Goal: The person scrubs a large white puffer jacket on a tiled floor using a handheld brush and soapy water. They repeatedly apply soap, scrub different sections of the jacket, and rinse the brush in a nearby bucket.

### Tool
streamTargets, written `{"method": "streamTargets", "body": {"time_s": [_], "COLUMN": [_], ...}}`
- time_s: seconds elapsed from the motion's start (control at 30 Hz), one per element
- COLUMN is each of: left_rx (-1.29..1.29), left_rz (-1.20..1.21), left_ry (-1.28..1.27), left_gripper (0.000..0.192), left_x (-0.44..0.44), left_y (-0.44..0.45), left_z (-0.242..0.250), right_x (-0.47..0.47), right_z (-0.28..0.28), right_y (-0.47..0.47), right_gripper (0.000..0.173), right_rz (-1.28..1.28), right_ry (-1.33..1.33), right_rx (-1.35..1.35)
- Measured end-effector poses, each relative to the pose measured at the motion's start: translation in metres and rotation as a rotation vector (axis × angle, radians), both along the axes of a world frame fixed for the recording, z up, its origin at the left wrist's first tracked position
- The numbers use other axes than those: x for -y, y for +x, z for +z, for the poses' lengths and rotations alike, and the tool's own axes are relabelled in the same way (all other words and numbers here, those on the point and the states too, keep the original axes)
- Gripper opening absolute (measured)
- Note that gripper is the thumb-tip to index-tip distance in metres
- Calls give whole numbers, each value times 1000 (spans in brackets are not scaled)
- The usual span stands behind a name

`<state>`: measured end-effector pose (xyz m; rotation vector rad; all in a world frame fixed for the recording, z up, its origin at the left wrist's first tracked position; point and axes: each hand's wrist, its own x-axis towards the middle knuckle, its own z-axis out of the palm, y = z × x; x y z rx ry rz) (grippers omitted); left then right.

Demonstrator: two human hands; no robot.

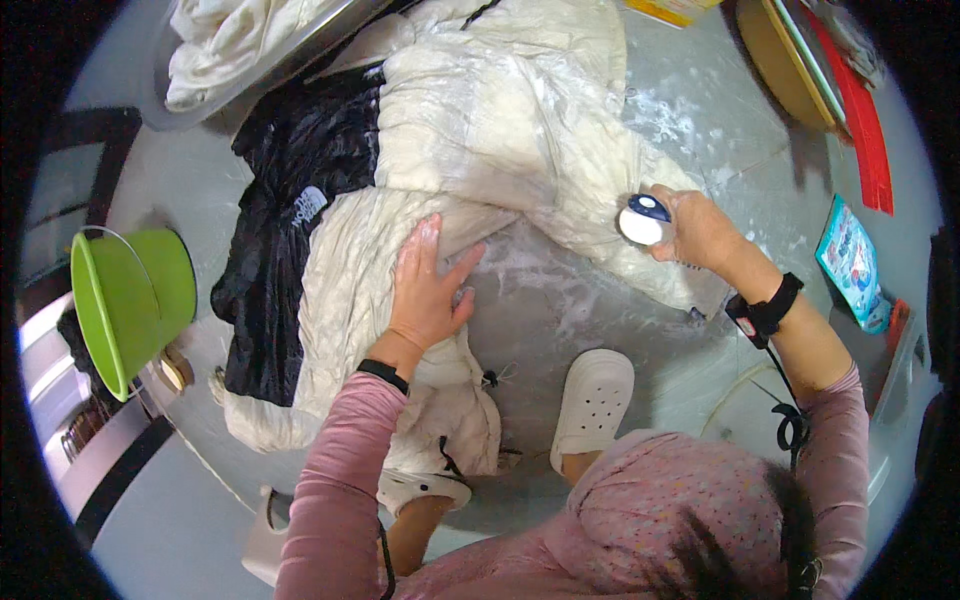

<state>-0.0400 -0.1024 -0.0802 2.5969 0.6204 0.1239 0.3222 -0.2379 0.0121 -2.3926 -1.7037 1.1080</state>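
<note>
A wet cream-and-black jacket (465,127) lies spread on the grey tiled floor, with white suds on its upper part. My left hand (431,292) rests palm down on the cream fabric, fingers apart, near the black panel (262,247) with its white logo. In my right hand (697,232) is a scrub brush (643,220) with a white body and a dark blue top. It sits against a cream sleeve (622,247) stretched out to the right. The brush's bristles are mostly hidden; a few show under my fingers.
A green bucket (142,292) lies at the left, a wooden brush (176,367) beside it. Cream cloth (217,45) fills a clear tub (315,30) at upper left. A turquoise detergent pouch (851,255) lies at right. My clogs (595,397) flank the jacket's lower end. Suds wet the floor.
</note>
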Motion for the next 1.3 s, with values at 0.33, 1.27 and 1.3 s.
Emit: {"method": "streamTargets", "body": {"time_s": [0.33,1.27,1.3], "left_rx": [465,-67,27], "left_rz": [705,-182,-184], "left_ry": [-754,54,54], "left_gripper": [65,53,52], "left_x": [16,111,107], "left_y": [42,200,199], "left_z": [38,40,40], "right_x": [-35,147,148], "right_z": [-41,-82,-81], "right_y": [-159,-9,-6], "right_gripper": [80,82,82], "right_rz": [-223,-262,-237], "right_ry": [599,402,385], "right_rx": [-473,566,550]}}
